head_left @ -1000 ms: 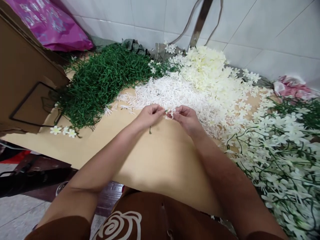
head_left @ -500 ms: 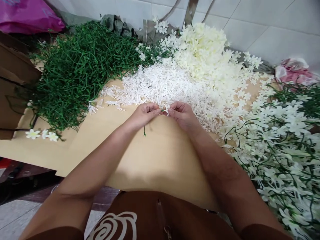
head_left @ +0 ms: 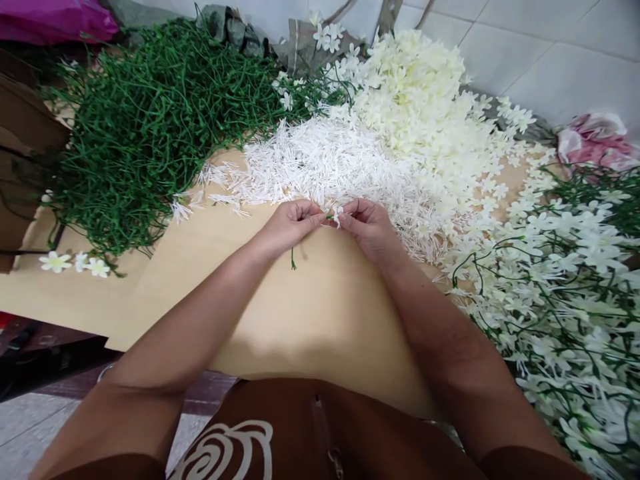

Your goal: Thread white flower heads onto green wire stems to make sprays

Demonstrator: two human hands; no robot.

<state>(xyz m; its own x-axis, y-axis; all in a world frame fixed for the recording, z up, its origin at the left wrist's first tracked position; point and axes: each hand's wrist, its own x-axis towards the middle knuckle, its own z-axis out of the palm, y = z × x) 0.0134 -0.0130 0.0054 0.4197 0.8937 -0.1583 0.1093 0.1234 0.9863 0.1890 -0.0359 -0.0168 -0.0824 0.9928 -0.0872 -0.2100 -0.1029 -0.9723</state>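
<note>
My left hand (head_left: 295,225) pinches a green artificial flower stem (head_left: 293,259), whose lower end hangs below the fingers. Close against it, my right hand (head_left: 367,227) is closed on a small white artificial flower (head_left: 338,215) at the stem's tip. The fingertips of both hands nearly meet there and partly hide the joint. Just beyond the hands lies a heap of white stamen pieces (head_left: 320,160). Under them spreads a tan cardboard sheet (head_left: 310,320).
A heap of green stems (head_left: 160,127) lies at the left, cream petals (head_left: 415,93) at the back. Stemmed white flowers (head_left: 565,320) pile up at the right. A cardboard box (head_left: 25,153) stands at the left edge, and a pink bag (head_left: 55,20) behind it.
The view has shifted slightly. Both hands keep their pinch on the stem and the flower in nearly the same place.
</note>
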